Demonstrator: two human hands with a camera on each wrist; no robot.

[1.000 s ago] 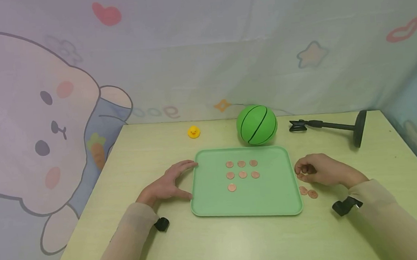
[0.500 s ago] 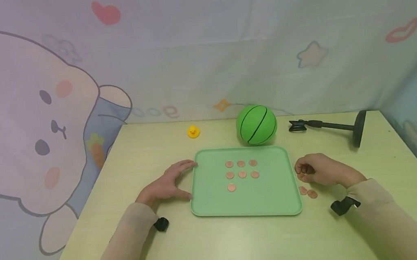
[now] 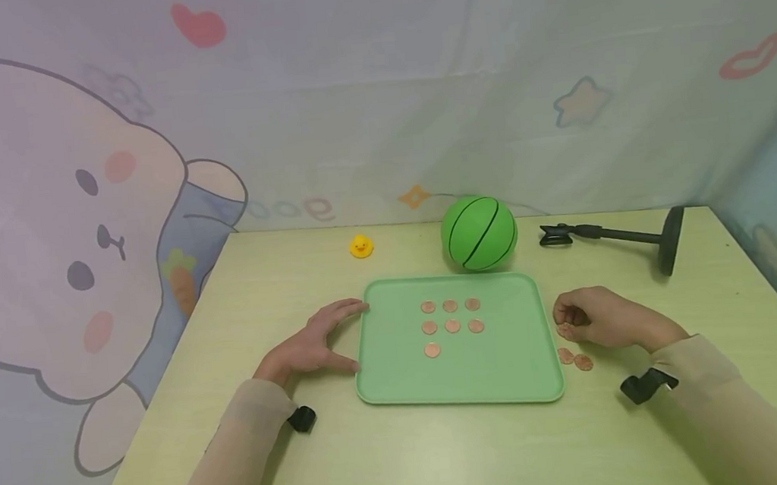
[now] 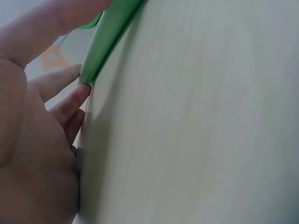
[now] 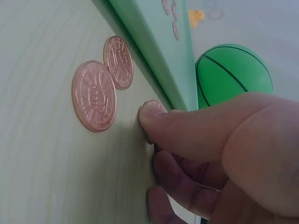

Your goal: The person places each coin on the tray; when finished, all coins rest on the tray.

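Note:
Seven-odd copper coins, several in all, lie in short rows on a light green tray (image 3: pixel 508 374); one coin (image 3: pixel 432 350) sits alone in the nearest row. Along the tray's left edge my left hand (image 3: pixel 311 346) rests with thumb and fingers spread, fingertips against the green rim (image 4: pixel 100 51). Just right of the tray, my right hand (image 3: pixel 603 318) has its fingers curled and pinches a copper coin (image 5: pixel 154 103) low over the table, the thumb covering much of it. Nearer me, two more copper coins, one (image 5: pixel 95 95) and another (image 5: pixel 118 62), lie side by side on the wood.
Behind the tray sits a green ball (image 3: pixel 479 232) with black lines. A yellow toy duck (image 3: pixel 361 246) stands at the back left of the table (image 3: pixel 419 461). At the back right lies a black stand (image 3: pixel 624 235) on its side. A printed cloth (image 3: pixel 378 106) hangs behind.
My right hand has shifted slightly right, away from the tray's edge, and the coin at its fingertips with it. The left hand, tray and other coins stay put.

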